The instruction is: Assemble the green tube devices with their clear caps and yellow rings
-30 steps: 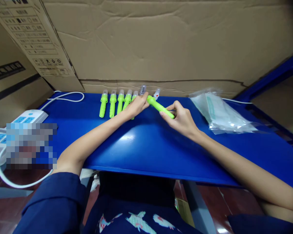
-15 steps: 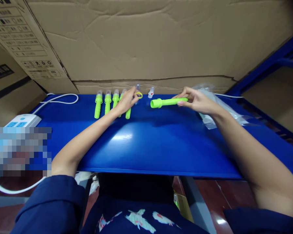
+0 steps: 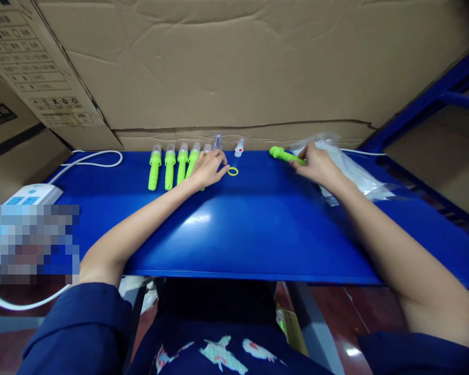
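Observation:
My right hand [image 3: 313, 164] grips a bright green plastic tube [image 3: 282, 154] at the far right of the blue table [image 3: 234, 224], right beside a clear plastic bag [image 3: 352, 169]. My left hand [image 3: 208, 169] rests on the table with its fingers spread flat, covering the end of a row of several green tubes with clear caps [image 3: 171, 164]. A small yellow ring [image 3: 233, 171] lies loose on the table just right of my left fingertips. Behind it stand a clear cap [image 3: 218, 141] and a small white piece with a red dot [image 3: 239, 148].
A cardboard wall [image 3: 234, 67] closes off the back of the table. A white power strip [image 3: 27, 194] and its cable [image 3: 89, 159] lie at the left edge. A blue metal frame [image 3: 426, 109] rises at the right.
My right hand carried the green tube from the middle of the table to the far right by the bag. My left hand let go of the yellow ring, which now lies on the table.

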Tool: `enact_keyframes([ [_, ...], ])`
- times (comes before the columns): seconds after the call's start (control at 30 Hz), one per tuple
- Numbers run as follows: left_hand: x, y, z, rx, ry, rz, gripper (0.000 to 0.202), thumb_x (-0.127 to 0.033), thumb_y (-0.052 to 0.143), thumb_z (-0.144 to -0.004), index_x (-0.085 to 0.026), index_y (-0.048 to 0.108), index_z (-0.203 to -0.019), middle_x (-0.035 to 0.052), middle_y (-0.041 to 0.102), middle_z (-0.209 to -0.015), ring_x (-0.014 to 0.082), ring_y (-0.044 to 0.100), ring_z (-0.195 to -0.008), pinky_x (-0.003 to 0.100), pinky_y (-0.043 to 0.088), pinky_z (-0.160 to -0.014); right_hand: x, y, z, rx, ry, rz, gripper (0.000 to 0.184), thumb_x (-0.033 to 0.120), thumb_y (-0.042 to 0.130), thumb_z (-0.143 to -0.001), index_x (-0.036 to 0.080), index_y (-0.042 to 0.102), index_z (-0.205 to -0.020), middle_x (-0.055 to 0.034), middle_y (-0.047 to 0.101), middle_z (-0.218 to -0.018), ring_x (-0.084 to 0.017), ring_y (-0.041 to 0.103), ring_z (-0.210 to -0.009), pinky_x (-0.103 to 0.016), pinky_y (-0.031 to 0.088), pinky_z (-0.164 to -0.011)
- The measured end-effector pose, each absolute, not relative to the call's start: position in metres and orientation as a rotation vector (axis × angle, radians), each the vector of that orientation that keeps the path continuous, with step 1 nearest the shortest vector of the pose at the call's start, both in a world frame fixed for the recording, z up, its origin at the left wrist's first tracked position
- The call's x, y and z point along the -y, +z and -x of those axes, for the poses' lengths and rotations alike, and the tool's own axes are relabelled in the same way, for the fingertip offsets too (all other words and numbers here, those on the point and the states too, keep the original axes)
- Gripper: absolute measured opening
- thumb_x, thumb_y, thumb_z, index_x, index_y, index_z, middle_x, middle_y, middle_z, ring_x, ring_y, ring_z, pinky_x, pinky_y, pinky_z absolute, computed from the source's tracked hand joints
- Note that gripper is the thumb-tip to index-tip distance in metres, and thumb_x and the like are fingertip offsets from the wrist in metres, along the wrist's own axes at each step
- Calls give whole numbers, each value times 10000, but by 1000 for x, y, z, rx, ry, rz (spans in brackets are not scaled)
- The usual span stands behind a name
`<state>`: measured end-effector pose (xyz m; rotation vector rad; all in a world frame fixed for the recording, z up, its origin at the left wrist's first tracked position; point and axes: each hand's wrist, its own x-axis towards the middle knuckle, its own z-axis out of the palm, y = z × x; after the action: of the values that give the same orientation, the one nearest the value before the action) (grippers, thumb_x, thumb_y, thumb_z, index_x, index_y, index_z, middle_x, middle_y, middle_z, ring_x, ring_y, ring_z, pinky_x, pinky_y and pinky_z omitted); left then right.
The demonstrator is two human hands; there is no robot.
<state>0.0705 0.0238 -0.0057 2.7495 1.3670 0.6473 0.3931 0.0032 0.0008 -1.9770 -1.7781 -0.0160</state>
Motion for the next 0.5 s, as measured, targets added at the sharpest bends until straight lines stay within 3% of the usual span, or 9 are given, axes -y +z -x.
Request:
enact_keyframes([
  [0.1, -16, 7, -68, -1852, 615, -2604, 370, -304, 530, -1006, -82, 553, -1300, 244, 556, -1431, 371, 550, -1340, 492, 436, -1113, 3, -2, -384, 1888, -104, 2171, 364, 346, 727, -854, 154, 551, -1109, -164, 706, -963, -382, 698, -899, -444, 510, -752],
  [0.2, -13, 15, -65, -1973, 465, -2487, 462, -289, 542, -997, -62, 466, -1392, 253, 548, -1440, 366, 601, -1291, 447, 490, -1072, 7, 1, -377, 1980, -92, 2319, 451, 396, 660, -929, 105, 521, -1245, -248, 696, -1124, -431, 698, -1024, -451, 515, -767],
  [0.37, -15, 21, -61, -1899, 350, -2421, 524, -237, 555, -971, -49, 410, -1438, 227, 646, -1348, 319, 656, -1243, 353, 534, -1016, -1, 0, -390, 1998, 19, 2257, 358, 381, 749, -878, 156, 583, -1101, -154, 720, -1008, -335, 706, -933, -380, 513, -727],
  [0.5, -19, 26, -59, -1889, 287, -2366, 611, -311, 648, -916, -29, 453, -1421, 233, 692, -1276, 330, 681, -1211, 339, 546, -992, -5, 1, -403, 2061, 128, 2230, 261, 372, 756, -876, 173, 607, -953, -130, 723, -881, -292, 690, -830, -377, 513, -727],
])
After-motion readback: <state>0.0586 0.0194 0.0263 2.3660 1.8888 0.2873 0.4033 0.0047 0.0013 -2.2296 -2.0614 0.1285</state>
